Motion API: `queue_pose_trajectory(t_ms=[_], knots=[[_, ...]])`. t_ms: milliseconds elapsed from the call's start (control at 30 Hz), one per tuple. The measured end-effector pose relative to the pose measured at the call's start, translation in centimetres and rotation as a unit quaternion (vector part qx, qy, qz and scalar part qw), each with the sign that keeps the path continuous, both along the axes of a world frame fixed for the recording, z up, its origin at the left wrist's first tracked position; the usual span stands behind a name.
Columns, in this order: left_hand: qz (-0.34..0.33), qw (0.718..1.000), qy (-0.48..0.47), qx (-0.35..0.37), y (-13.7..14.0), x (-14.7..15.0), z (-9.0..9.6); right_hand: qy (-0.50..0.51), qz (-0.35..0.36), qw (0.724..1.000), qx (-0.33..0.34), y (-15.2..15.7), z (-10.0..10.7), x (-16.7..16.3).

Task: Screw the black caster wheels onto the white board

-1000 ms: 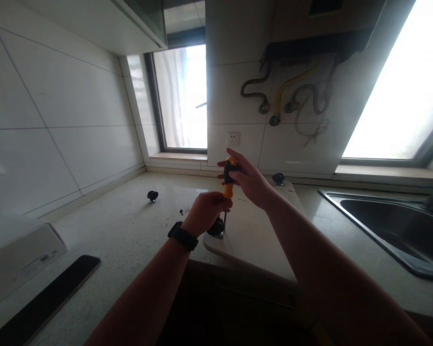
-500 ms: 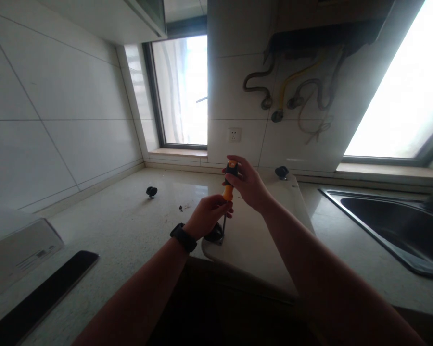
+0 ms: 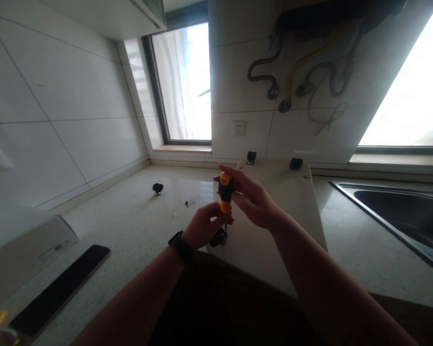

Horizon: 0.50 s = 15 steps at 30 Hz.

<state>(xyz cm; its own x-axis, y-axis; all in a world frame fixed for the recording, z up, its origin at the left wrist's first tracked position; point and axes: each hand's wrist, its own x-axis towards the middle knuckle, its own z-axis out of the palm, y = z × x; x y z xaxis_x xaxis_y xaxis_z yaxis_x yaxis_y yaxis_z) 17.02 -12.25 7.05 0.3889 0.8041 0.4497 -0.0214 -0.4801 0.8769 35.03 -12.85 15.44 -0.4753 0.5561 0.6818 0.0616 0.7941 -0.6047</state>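
I have the right hand (image 3: 254,198) around the screwdriver (image 3: 226,188), upright by the wheel (image 3: 218,237) at the near corner of the board (image 3: 252,254). The left hand (image 3: 205,222) pinches it lower, maybe to keep it straight; the tip looks dim.

Screwdriver (image 3: 225,191) is coloured orange and black; board (image 3: 274,206) is seen in off-white, casters (image 3: 158,188) in black, counter (image 3: 130,211) speckled grey, one hose (image 3: 290,80) yellow.
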Motion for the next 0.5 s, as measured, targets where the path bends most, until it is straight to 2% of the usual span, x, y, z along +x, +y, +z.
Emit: queue_pose_trajectory(t_ms=[67,167,267,400,500], knots=[[0.019,1.000,0.011,0.003,-0.5,-0.3,-0.2,-0.014,0.033,0.999,-0.011,-0.4,0.1,-0.1],[0.053,0.998,0.025,0.019,-1.1,-0.8,-0.4,-0.034,0.048,0.998,0.022,-0.6,0.3,-0.4],[0.087,0.995,0.038,0.036,-1.5,-1.0,-0.6,-0.028,0.032,0.997,0.069,-0.5,0.1,-0.9],[0.123,0.992,0.023,0.022,-1.5,-0.6,-1.0,0.033,-0.007,0.993,0.110,-0.2,-0.4,-1.4],[0.131,0.991,0.022,0.018,-1.2,-0.5,-1.3,0.061,0.033,0.996,0.050,-0.2,-0.9,-1.3]])
